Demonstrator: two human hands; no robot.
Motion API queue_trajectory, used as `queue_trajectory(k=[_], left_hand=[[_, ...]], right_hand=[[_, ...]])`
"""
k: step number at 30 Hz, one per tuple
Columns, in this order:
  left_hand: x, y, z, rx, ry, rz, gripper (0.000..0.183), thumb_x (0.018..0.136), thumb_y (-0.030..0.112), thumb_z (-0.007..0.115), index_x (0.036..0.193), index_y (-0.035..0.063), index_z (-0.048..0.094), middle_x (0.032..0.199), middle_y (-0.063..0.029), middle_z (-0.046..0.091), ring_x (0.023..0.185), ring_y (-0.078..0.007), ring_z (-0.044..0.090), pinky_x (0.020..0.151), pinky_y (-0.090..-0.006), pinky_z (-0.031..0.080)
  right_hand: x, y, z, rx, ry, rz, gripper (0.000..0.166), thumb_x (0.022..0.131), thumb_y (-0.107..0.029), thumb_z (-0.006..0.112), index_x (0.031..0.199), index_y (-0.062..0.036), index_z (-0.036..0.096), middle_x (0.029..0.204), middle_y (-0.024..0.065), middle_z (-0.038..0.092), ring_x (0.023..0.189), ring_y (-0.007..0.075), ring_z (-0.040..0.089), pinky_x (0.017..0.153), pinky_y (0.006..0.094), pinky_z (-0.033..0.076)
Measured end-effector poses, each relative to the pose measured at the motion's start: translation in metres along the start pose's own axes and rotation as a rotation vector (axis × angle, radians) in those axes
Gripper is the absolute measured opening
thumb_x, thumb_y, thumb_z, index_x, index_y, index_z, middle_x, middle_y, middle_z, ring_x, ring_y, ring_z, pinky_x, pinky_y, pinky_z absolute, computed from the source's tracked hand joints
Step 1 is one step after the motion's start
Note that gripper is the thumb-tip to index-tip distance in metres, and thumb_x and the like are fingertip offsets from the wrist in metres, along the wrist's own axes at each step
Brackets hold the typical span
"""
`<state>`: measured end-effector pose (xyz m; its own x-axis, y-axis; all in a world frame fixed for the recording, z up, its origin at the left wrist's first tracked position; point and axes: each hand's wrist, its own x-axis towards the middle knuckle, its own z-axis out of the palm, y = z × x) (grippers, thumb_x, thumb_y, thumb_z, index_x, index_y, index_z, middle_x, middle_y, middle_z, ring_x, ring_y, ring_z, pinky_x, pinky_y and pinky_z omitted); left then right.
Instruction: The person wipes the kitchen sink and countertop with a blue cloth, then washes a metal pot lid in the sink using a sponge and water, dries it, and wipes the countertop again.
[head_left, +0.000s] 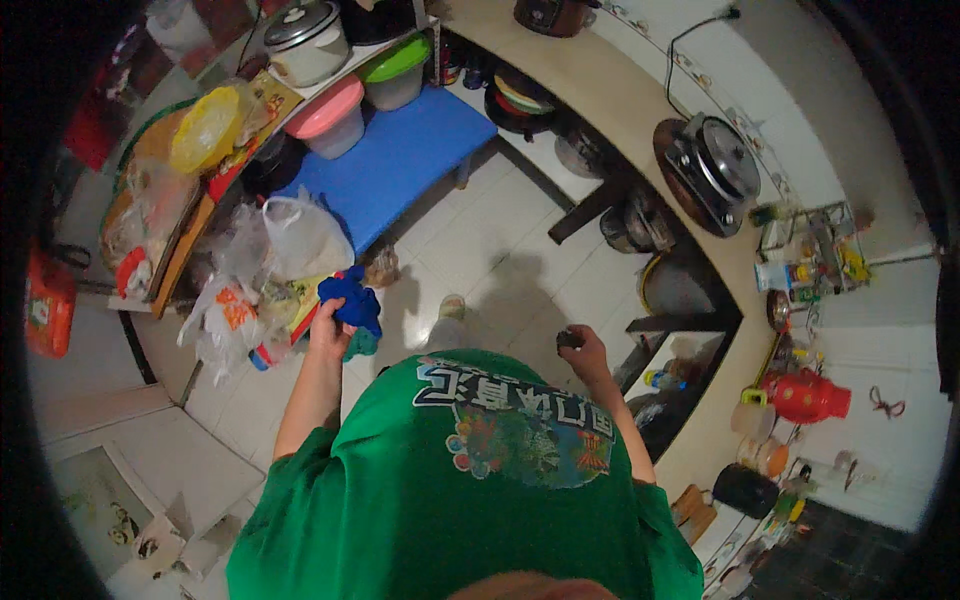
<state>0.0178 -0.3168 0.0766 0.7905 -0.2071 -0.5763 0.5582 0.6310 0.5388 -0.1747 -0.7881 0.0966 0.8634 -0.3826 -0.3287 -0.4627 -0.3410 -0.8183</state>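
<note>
My left hand (334, 324) grips a crumpled dark blue cloth (349, 298). Below that hand hangs a green cloth (363, 343); whether it is held too, I cannot tell. My right hand (586, 354), out over the tiled floor to the right, has its fingers closed around a small dark object (568, 341), too small to name. Close to my left hand, white plastic bags (304, 236) and a bag with orange print (234, 306) lie heaped beside a low blue table (405, 169).
Lidded tubs, one pink (328, 109) and one green (397, 64), stand on the blue table under a shelf with a pot (306, 45). An induction cooker (701, 176) sits on the right counter (637, 86), above shelves of pans (637, 225). A red thermos (806, 395) stands farther along.
</note>
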Motion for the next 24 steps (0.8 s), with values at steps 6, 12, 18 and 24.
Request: queue_trajectory(k=[6,12,18,24], left_hand=[[0.102,0.038,0.136,0.039,-0.036,0.036,0.036,0.082,0.011,0.057,0.116,0.0016,0.05,0.108,-0.0121,0.061,0.092,-0.0251,0.063,0.075,-0.035,0.054],[0.198,0.062,0.233,0.091,-0.121,0.061,0.038,0.082,0.01,0.06,0.117,0.0007,0.051,0.11,-0.0138,0.061,0.098,-0.0276,0.063,0.084,-0.0389,0.053],[0.283,0.044,0.278,0.094,-0.033,-0.007,0.035,0.08,0.006,0.059,0.114,0.0071,0.051,0.105,-0.0098,0.061,0.094,-0.0245,0.062,0.074,-0.0394,0.055],[0.316,0.016,0.32,0.102,0.077,-0.077,0.038,0.078,0.007,0.061,0.115,0.009,0.052,0.107,-0.0071,0.061,0.099,-0.0244,0.06,0.079,-0.0383,0.053]], right_hand=[[0.104,-0.015,-0.032,0.006,0.003,-0.005,0.041,0.072,-0.015,0.071,0.109,-0.0008,0.059,0.093,0.0095,0.067,0.085,0.0164,0.063,0.076,0.0306,0.05],[0.227,-0.066,-0.055,-0.156,0.029,-0.071,0.036,0.074,-0.018,0.071,0.106,-0.004,0.062,0.092,0.0077,0.066,0.085,0.0169,0.063,0.075,0.031,0.05],[0.408,-0.096,-0.086,-0.255,0.199,-0.291,0.034,0.073,-0.013,0.068,0.105,-0.0054,0.063,0.097,0.015,0.064,0.089,0.0275,0.063,0.08,0.0363,0.049],[0.577,-0.114,-0.118,-0.499,0.309,-0.386,0.026,0.074,-0.007,0.064,0.099,-0.007,0.064,0.097,0.0164,0.061,0.092,0.0371,0.059,0.081,0.0438,0.048]])
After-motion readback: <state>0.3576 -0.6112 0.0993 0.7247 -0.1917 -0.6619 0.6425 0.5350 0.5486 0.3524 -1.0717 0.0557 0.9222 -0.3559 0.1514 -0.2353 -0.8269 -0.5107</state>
